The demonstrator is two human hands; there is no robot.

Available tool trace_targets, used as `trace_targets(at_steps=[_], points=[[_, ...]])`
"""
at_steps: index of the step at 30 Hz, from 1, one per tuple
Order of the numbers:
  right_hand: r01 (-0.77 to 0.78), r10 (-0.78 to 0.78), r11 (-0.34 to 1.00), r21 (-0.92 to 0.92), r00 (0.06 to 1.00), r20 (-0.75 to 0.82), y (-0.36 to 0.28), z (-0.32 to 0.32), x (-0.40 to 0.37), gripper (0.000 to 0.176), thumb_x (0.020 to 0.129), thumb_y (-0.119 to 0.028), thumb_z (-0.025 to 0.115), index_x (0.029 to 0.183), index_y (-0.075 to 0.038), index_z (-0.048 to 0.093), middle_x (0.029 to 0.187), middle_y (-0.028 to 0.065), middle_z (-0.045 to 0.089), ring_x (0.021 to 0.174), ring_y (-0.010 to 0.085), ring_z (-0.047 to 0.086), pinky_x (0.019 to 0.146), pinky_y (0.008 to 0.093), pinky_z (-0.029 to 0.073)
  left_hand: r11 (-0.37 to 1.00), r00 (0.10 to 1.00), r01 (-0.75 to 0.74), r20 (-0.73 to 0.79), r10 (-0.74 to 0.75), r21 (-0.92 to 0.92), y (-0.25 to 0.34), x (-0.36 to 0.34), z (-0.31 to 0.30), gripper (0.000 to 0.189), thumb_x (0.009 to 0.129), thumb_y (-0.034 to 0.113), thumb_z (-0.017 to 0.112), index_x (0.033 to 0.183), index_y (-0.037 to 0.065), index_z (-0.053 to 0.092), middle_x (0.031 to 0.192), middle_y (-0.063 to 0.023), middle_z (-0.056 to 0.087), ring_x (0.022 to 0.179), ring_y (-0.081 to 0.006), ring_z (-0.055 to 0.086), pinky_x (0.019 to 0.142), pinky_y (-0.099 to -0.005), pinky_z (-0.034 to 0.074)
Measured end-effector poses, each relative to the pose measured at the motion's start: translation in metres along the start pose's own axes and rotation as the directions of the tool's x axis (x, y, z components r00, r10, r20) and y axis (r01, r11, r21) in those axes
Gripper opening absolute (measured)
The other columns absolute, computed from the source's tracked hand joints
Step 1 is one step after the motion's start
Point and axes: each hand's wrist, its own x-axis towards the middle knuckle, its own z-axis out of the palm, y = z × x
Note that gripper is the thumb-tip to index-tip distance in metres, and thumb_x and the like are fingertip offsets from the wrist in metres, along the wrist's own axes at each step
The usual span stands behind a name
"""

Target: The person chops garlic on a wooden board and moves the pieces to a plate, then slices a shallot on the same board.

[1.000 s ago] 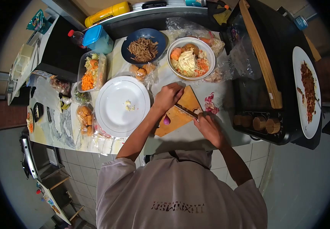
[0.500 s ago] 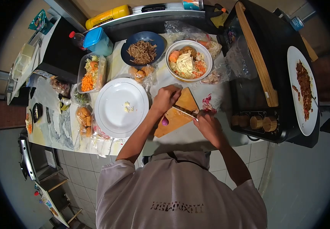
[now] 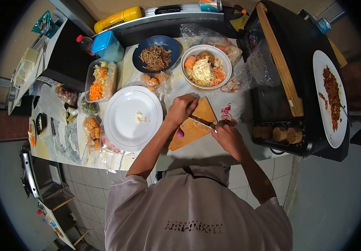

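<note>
My right hand is closed around the handle of a knife, whose blade lies across the wooden cutting board and points toward my left hand. My left hand has its fingers curled down at the board's upper left, by the blade's tip. Whatever those fingers pinch is hidden under them. A small purple shallot rests on the board below the blade. Purple-red shallot skins lie on the counter just beyond the board's right edge.
Left of the board is a white plate with pale crumbs. Behind stand a blue bowl of shredded meat and a white bowl of vegetables. A black oven is at right, bearing an oval plate. A carrot container sits at left.
</note>
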Motion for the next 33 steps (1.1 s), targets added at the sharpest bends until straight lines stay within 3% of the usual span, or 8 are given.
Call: trace_targets(at_steps=[6, 13, 15, 17, 18, 24, 27, 33], points=[[-0.009, 0.011, 1.0, 0.022, 0.994, -0.107, 0.004, 0.016, -0.001, 0.032, 0.092, -0.029, 0.055, 0.088, 0.001, 0.065, 0.077, 0.0221, 0.065, 0.077, 0.042, 0.064, 0.068, 0.0486, 0.051, 0.995, 0.998, -0.014, 0.062, 0.008, 0.098, 0.003, 0.004, 0.001, 0.013, 0.085, 0.01, 0.063, 0.094, 0.001, 0.067, 0.087, -0.0152, 0.067, 0.081, -0.0354, 0.065, 0.072, -0.04, 0.052], [-0.107, 0.105, 0.994, 0.038, 0.994, 0.039, -0.009, 0.005, -0.004, 0.032, 0.093, -0.031, 0.054, 0.094, 0.0, 0.065, 0.085, 0.0231, 0.065, 0.086, 0.0418, 0.063, 0.074, 0.0501, 0.051, 0.998, 0.999, -0.032, 0.032, 0.033, -0.049, -0.008, 0.003, 0.0, 0.014, 0.084, 0.009, 0.063, 0.096, 0.003, 0.067, 0.088, -0.0139, 0.067, 0.081, -0.035, 0.065, 0.072, -0.0403, 0.052], [-0.131, 0.129, 0.988, 0.078, 0.991, 0.031, 0.001, 0.03, -0.006, 0.032, 0.093, -0.031, 0.054, 0.096, -0.001, 0.065, 0.086, 0.0233, 0.065, 0.087, 0.0415, 0.063, 0.075, 0.0499, 0.051, 0.999, 0.998, -0.028, 0.053, 0.027, 0.028, -0.004, 0.003, 0.003, 0.014, 0.084, 0.01, 0.063, 0.097, 0.004, 0.068, 0.087, -0.0135, 0.067, 0.081, -0.0349, 0.064, 0.071, -0.0402, 0.051], [0.074, -0.112, 0.989, -0.129, 0.941, -0.319, 0.016, 0.064, -0.006, 0.032, 0.094, -0.032, 0.054, 0.098, -0.002, 0.064, 0.084, 0.0234, 0.065, 0.082, 0.0418, 0.064, 0.071, 0.0489, 0.052, 0.994, 0.998, -0.027, 0.052, 0.021, 0.11, -0.001, 0.006, 0.004, 0.015, 0.084, 0.01, 0.063, 0.097, 0.004, 0.068, 0.087, -0.0131, 0.067, 0.08, -0.0348, 0.064, 0.071, -0.0402, 0.051], [-0.057, 0.059, 0.998, 0.027, 0.995, -0.078, 0.007, 0.047, -0.007, 0.032, 0.094, -0.031, 0.053, 0.098, -0.001, 0.064, 0.082, 0.0233, 0.064, 0.08, 0.0424, 0.064, 0.068, 0.0477, 0.052, 0.993, 0.998, -0.018, 0.054, 0.011, 0.118, -0.001, 0.005, 0.004, 0.013, 0.086, 0.013, 0.062, 0.095, 0.005, 0.068, 0.089, -0.0132, 0.066, 0.082, -0.0353, 0.064, 0.07, -0.042, 0.052], [-0.027, 0.027, 0.999, -0.029, 0.999, 0.018, -0.018, 0.005, -0.017, 0.033, 0.097, -0.03, 0.049, 0.093, -0.001, 0.064, 0.079, 0.0227, 0.065, 0.079, 0.0401, 0.065, 0.067, 0.0469, 0.052, 0.999, 0.999, -0.031, 0.038, 0.033, -0.032, -0.007, -0.001, -0.004, 0.011, 0.084, 0.009, 0.063, 0.092, 0.002, 0.067, 0.09, -0.0133, 0.066, 0.081, -0.0351, 0.064, 0.07, -0.0427, 0.052], [0.001, -0.011, 0.997, -0.082, 0.992, -0.126, -0.018, 0.028, -0.029, 0.034, 0.097, -0.031, 0.049, 0.088, -0.002, 0.064, 0.076, 0.0224, 0.064, 0.074, 0.0398, 0.066, 0.065, 0.0471, 0.053, 0.994, 0.997, -0.071, 0.005, 0.072, -0.089, -0.008, -0.002, -0.002, 0.011, 0.083, 0.006, 0.063, 0.091, 0.0, 0.066, 0.089, -0.0137, 0.066, 0.08, -0.0354, 0.064, 0.071, -0.0415, 0.052], [-0.045, 0.041, 0.998, -0.035, 0.994, -0.105, -0.013, 0.047, -0.022, 0.031, 0.098, -0.029, 0.048, 0.09, -0.003, 0.064, 0.076, 0.0217, 0.064, 0.074, 0.041, 0.065, 0.066, 0.0473, 0.053, 0.99, 0.99, -0.126, 0.065, 0.122, 0.069, -0.009, -0.001, -0.004, 0.015, 0.081, 0.001, 0.063, 0.095, 0.0, 0.066, 0.083, -0.0163, 0.065, 0.077, -0.0348, 0.064, 0.071, -0.0395, 0.051]])
